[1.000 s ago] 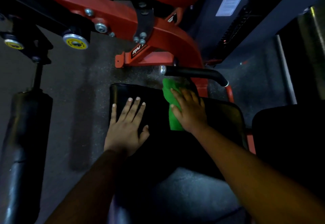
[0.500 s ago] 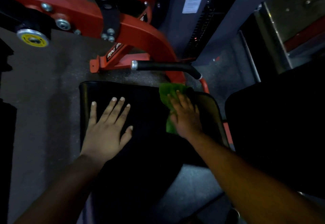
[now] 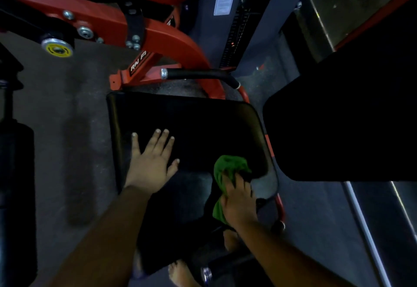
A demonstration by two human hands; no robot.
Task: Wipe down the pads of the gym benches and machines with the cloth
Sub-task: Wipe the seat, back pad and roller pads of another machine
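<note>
You are leaning over a black seat pad with both arms reaching down onto it. Your left hand is lying flat on the pad's near left part, fingers straight and spread, thumb pointing toward your other hand, holding nothing. Your right hand is resting near the pad's right edge, closer to you than the left hand, with its fingers curled over a bunched green cloth and pressing it onto the pad. Most of the cloth is sticking out beyond your fingertips, and a smaller fold is showing under the left side of your palm.

Beyond both hands, past the far edge of the pad, a black handle with a silver end cap is crossing in front of the red machine frame. A yellow knob is sitting on that frame, far off to the left of your left hand. To the right of your right hand, a large black back pad is filling the view. Left of your left arm, a dark roller pad is standing over the grey floor.
</note>
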